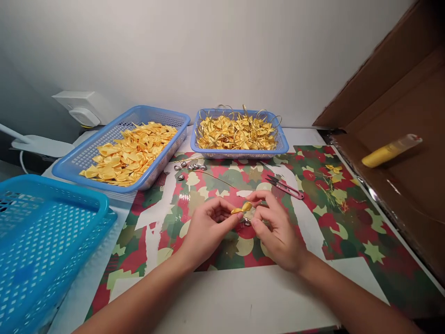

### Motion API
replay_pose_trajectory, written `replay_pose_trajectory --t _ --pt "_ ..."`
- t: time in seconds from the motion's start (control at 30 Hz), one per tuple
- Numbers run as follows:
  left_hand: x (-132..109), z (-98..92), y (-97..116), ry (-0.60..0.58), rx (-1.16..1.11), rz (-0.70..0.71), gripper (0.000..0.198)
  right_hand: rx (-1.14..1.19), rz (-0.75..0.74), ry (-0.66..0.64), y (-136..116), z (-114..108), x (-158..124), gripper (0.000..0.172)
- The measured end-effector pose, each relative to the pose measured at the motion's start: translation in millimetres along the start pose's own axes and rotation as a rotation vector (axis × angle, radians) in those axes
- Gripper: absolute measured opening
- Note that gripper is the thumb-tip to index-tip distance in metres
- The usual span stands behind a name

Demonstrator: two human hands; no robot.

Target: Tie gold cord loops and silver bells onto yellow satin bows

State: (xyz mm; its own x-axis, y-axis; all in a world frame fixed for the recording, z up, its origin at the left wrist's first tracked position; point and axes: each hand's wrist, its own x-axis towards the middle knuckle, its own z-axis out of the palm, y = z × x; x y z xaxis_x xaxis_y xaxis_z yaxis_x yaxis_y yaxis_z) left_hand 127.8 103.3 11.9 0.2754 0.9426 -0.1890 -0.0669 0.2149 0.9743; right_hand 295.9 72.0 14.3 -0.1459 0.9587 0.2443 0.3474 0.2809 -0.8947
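Between the thumb and fingers of my left hand [212, 225] is a small yellow ribbon bow [242, 208]. My right hand [278, 227] is close against it on the right, fingers bent and fingertips near the bow. Whatever lies between the right thumb and fingers is too small to tell. Silver bells [246, 221] show just below the bow, next to the right thumb. A thin gold cord [219, 178] runs from the upper left towards the hands. More silver bells [190, 167] lie loose beyond my left hand.
Yellow bows fill much of a blue basket [130, 188] at the left. Another blue basket [239, 154] holds bows with gold loops. A turquoise basket [52, 183] stands near left. Red-handled thread snips [285, 187] and thread scraps [335, 190] lie right, before a cardboard box [392, 93].
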Motion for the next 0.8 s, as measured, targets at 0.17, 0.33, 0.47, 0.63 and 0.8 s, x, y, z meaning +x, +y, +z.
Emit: replay_pose_trajectory --t 0.17,0.33,0.47,0.63,0.8 --pt "-2.6 1.2 -2.2 0.019 0.050 0.000 0.016 0.034 -0.017 0.039 2.2 4.4 1.2 0.024" --pt "-3.5 0.8 -3.1 0.039 0.114 0.057 0.011 0.061 -0.013 0.026 1.9 5.7 2.6 0.022" --pt "-6.2 1.1 -4.4 0.035 0.152 0.067 0.009 0.039 -0.036 0.039 0.7 7.1 3.1 0.023" --pt "-8.7 0.8 -6.2 0.041 0.155 0.073 0.009 0.033 -0.061 0.040 0.6 8.0 2.9 0.022" --pt "-8.3 0.8 -6.0 0.053 0.178 0.098 0.010 0.018 -0.070 0.034 -0.6 7.4 3.0 0.021"
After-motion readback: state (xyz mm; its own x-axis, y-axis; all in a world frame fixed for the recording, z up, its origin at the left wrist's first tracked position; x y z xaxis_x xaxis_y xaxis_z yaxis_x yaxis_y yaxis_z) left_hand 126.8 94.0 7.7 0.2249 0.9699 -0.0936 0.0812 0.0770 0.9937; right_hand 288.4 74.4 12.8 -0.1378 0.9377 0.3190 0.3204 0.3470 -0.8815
